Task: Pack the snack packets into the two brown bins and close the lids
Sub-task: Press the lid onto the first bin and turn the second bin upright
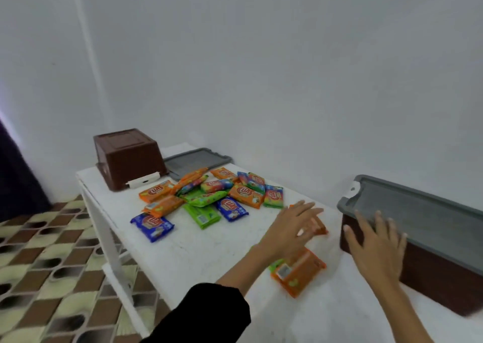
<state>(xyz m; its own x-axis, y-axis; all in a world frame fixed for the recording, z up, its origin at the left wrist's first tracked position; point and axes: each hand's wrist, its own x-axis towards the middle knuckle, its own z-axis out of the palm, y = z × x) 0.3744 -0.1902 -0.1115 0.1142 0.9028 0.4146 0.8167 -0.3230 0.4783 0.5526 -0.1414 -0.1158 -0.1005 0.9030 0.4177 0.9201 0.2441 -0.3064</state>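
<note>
Snack packets [209,199] lie heaped in the open on the white tabletop [209,251], ahead of your left hand [290,227] and to its left. They are a jumble of orange, green, blue and rainbow wrappers, none of them visibly in a bin. Your left hand is spread, fingers straight and fanned, over a lone orange packet [320,227]; blur hides whether it touches. Beside that wrist, towards you, another orange packet [298,272] overlaps a green packet [274,264].

Your right hand [376,246] is also spread and holds nothing. Its palm is laid against the end of the near brown bin [439,277] and its fingertips reach the grey lid [431,212] sitting on top. Whether that lid is latched, and what is inside, cannot be told.

Far beyond your left hand, past the heap, the second brown bin [128,157] appears to stand upside down, its white latch at the bottom edge. Its loose grey lid [196,159] lies flat just beside it.

The job looks barely begun. The near bin would have to be opened and the far one turned upright. Every visible packet would then go in, and both lids would need closing.

A black sleeve [203,314] covers your left forearm, and a patterned floor [39,251] shows past the tabletop's edge.
</note>
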